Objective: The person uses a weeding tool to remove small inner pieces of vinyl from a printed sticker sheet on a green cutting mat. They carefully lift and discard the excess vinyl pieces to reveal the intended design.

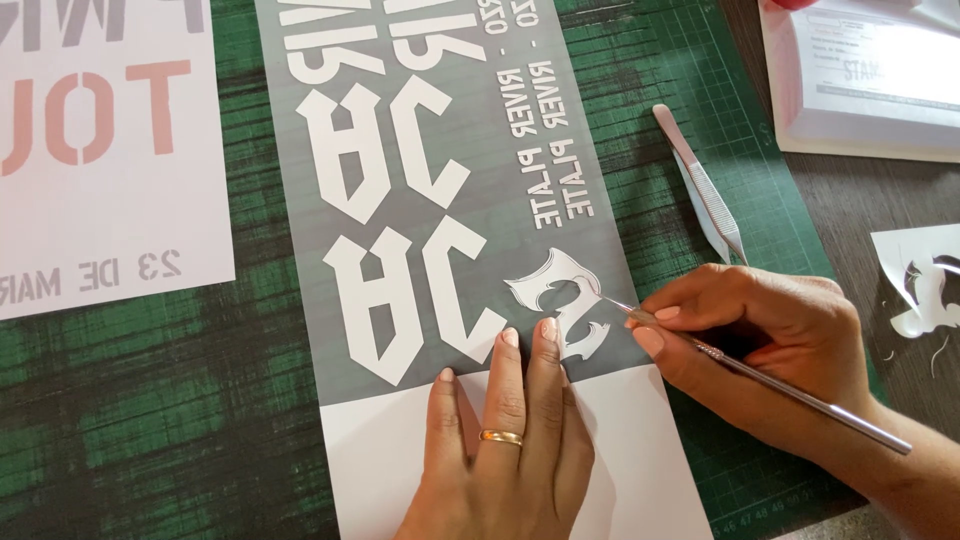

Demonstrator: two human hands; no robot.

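Observation:
My left hand [505, 440] lies flat, fingers pressing down the lower end of a long grey vinyl sheet [420, 150] with white mirrored lettering. A gold ring sits on one finger. My right hand [770, 340] grips a thin metal weeding pick [760, 375] like a pen. Its tip touches the right side of a white ornate figure [560, 300] cut in the grey sheet, just above my left fingertips. The sheet's bare white backing [640, 450] shows around my left hand.
A green cutting mat [130, 400] covers the table. Metal tweezers [700, 185] lie on it right of the sheet. A white sheet with pink and grey stencil letters [100, 150] sits at left. Papers [860, 80] and a cut white scrap [920, 290] lie at right.

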